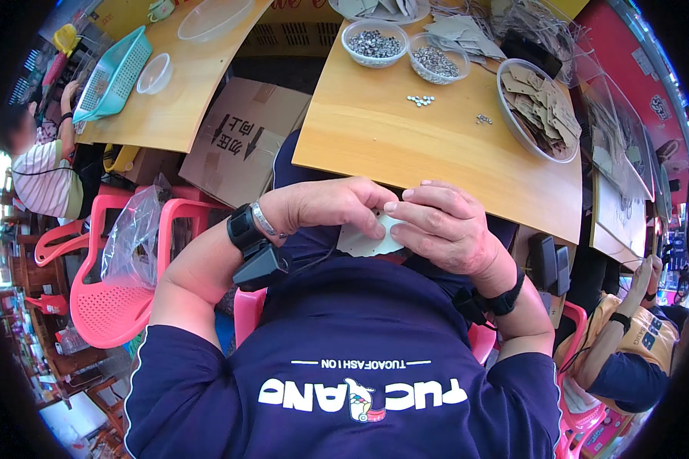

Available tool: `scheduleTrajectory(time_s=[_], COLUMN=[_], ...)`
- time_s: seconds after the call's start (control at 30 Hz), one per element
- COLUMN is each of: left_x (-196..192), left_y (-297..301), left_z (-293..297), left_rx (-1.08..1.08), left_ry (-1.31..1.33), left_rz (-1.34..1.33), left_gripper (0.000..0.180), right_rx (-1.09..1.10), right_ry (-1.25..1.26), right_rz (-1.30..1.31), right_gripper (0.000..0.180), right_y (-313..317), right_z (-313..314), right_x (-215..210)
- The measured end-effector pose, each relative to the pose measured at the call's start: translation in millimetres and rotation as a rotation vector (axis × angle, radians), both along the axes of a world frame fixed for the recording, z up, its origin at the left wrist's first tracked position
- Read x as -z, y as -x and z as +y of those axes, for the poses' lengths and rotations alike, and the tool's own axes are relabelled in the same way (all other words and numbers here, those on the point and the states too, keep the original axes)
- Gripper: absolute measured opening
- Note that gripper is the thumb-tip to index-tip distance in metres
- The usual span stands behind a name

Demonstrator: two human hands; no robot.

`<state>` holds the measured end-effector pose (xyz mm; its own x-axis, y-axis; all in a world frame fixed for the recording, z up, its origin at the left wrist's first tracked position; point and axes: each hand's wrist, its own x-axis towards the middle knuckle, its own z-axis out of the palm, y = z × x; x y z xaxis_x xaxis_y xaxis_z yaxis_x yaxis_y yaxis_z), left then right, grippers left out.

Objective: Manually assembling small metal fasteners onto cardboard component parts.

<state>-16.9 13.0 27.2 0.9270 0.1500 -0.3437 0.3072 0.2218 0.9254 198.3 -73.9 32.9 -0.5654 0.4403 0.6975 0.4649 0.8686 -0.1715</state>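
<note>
My left hand [335, 205] and my right hand [442, 226] meet in front of my chest, just below the near edge of the wooden table [390, 138]. Both hold one flat pale card tag [369, 243] with a wavy edge; fingers of both hands pinch its top. Whether something small sits between the fingertips is hidden. Each wrist wears a black strap, and the left wrist also has a silver bangle.
Two clear bowls of small metal eyelets [375, 43] [437, 60] and a grey bowl of tan tags [540, 107] stand on the table, with loose eyelets [420, 99] between. A cardboard box [241, 138], pink chairs [111, 298] and a second table [161, 99] lie left. Other people sit at both sides.
</note>
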Motion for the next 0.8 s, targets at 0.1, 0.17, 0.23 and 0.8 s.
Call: scheduleTrajectory(time_s=[0.1,0.17,0.23,0.8], left_x=[-1.4,1.8,8.6,36.6], left_y=[-0.7,0.2,3.2,5.7], left_z=[-4.5,-7.6,-10.5,-30.7], left_rx=[-0.116,-0.335,-0.424,-0.663], left_ry=[0.079,-0.087,-0.058,-0.259], left_rz=[0.05,0.061,0.053,-0.057], left_gripper=[0.027,0.023,0.022,0.017], right_rx=[0.091,0.147,0.369,0.388], right_ry=[0.051,0.1,0.483,1.203], right_rz=[-0.013,0.055,0.393,0.578], right_gripper=[0.022,0.021,0.019,0.013], right_y=[-3.0,-2.3,-1.1,25.4], right_z=[0.2,1.1,-3.6,7.8], right_x=[10.1,19.1,27.2,27.6])
